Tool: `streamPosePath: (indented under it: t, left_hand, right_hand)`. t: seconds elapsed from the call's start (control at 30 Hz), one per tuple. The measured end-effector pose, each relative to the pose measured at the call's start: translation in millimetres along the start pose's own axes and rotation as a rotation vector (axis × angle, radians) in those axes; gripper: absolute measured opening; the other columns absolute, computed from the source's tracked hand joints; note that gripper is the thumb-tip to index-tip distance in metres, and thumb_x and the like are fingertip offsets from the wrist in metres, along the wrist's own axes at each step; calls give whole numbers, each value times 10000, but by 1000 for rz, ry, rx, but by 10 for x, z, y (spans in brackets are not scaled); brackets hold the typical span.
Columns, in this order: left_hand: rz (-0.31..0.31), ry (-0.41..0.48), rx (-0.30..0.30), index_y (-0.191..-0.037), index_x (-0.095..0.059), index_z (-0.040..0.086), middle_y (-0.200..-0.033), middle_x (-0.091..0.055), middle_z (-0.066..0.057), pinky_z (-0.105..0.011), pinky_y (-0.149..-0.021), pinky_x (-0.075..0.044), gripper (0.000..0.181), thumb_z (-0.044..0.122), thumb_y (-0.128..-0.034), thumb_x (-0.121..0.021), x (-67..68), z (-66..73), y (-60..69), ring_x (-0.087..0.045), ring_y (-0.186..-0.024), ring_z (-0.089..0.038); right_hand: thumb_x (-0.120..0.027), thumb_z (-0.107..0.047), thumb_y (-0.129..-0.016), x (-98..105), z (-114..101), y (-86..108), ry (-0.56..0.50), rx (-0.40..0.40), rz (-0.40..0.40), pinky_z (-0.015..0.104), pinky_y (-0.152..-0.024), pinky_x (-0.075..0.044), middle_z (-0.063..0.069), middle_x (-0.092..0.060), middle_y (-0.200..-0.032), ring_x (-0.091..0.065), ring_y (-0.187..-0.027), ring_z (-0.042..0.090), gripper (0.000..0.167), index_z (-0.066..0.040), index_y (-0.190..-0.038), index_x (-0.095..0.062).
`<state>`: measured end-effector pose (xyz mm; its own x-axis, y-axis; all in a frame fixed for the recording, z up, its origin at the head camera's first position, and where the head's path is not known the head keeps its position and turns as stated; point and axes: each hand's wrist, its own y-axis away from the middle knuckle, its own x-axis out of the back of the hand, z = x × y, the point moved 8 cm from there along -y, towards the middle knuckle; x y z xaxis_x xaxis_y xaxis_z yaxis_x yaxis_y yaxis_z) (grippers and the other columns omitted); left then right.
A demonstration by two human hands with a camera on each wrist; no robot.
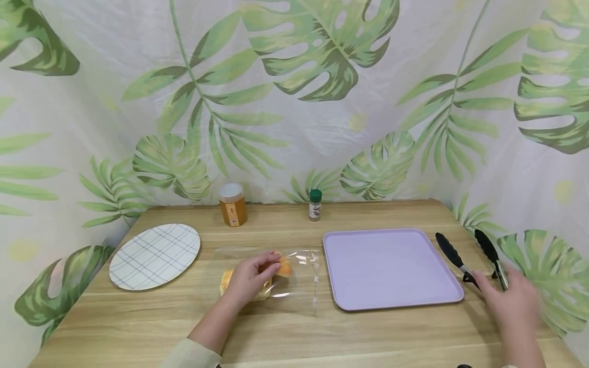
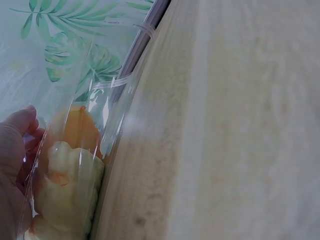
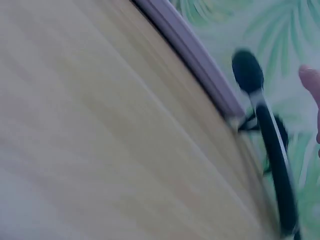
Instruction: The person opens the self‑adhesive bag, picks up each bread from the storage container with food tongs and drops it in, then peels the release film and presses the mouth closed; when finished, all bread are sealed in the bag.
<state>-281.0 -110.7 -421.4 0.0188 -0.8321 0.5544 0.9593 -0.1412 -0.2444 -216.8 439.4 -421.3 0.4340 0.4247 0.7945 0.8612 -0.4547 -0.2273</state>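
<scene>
Nearest the camera, the right hand [image 1: 513, 299] is poised around the near end of black-handled tongs [image 1: 452, 255], thumb and fingers spread; whether they grip cannot be told. The left hand [image 1: 250, 276] bends its fingers together, apparently pinching the film of a clear plastic bag [image 1: 299, 287], in which bread [image 2: 75, 185] lies on the tabletop [image 1: 276, 340], between a checked plate [image 1: 154, 258] and a lilac tray [image 1: 391, 271]. The work appears to be at an early stage: the bread is not yet out of the bag, and the tongs stand just beside the tray. Labels: the amber jar [image 1: 233, 209] and green-capped shaker [image 1: 315, 208] both bear printed ones, too small to read; no brand is legible.
</scene>
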Motion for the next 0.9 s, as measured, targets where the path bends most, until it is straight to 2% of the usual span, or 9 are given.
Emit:
streamPosePath:
  t: [0.1,0.13,0.27,0.33,0.43,0.57,0.63,0.73,0.9]
  left_hand:
    - [16,-12,3,-1101,-749,151,-1242,-695,-49,-365,-918,-564,212,213,-902,-712,15,-2,-2,-626,-1210,-247]
    - [14,-4,5,-1107,-747,139,-1248,-690,-65,-348,-870,-580,217,208,-905,-708,15,-3,0,-657,-1152,-259]
    - [16,7,22,-1130,-738,113,-1288,-664,-102,-272,-772,-579,240,212,-915,-696,16,-18,0,-679,-1095,-258]
    - [19,7,28,-1139,-733,110,-1300,-655,-110,-316,-817,-587,250,224,-921,-689,19,-22,2,-673,-1108,-267]
    - [36,-6,29,-1137,-734,120,-1289,-664,-100,-409,-969,-540,248,231,-919,-691,30,-24,2,-624,-1211,-268]
    - [48,4,40,-1124,-737,123,-1283,-667,-101,-434,-982,-530,237,224,-914,-696,31,-25,12,-622,-1212,-274]
    - [51,1,37,-1121,-737,121,-1284,-666,-104,-421,-954,-546,235,219,-911,-699,25,-19,18,-631,-1194,-273]
    - [55,-1,19,-1113,-738,108,-1273,-671,-113,-418,-936,-557,236,211,-902,-710,14,2,30,-639,-1181,-281]
    - [65,-7,-13,-1102,-742,105,-1249,-684,-112,-432,-974,-537,231,208,-897,-717,6,49,45,-635,-1192,-278]
  right_hand:
    - [-583,-442,-955,-98,-425,171,-131,83,10,689,-1069,-262,338,-417,-1438,-344,-1311,555,671,6,-1432,-434]
    - [-600,-413,-954,-160,-588,245,-176,105,-3,660,-1048,-308,319,-455,-1413,-390,-1285,521,614,-3,-1397,-486]
    - [-653,-314,-943,-506,-1240,610,-313,185,-145,380,-926,-488,201,-623,-1263,-587,-1077,275,412,-43,-1254,-630]
    - [-676,-253,-927,-722,-1528,834,-404,202,-260,236,-832,-499,138,-684,-1165,-605,-962,108,321,-59,-1182,-676]
    - [-678,-200,-917,-1052,-1899,1186,-542,246,-470,167,-811,-510,128,-718,-1099,-600,-897,-25,280,-28,-1137,-692]
    - [-625,-189,-953,-1464,-2230,1621,-723,229,-786,193,-819,-546,228,-685,-1160,-640,-922,33,371,85,-1203,-621]
    - [-601,-203,-973,-1628,-2318,1776,-776,167,-893,230,-827,-571,254,-664,-1185,-663,-957,107,432,123,-1254,-568]
    - [-588,-217,-983,-1798,-2407,1880,-827,88,-933,310,-817,-604,263,-674,-1154,-689,-974,189,497,173,-1282,-516]
    - [-619,-230,-963,-1944,-2493,1865,-911,-28,-860,307,-773,-614,199,-728,-1022,-710,-887,150,523,188,-1262,-523]
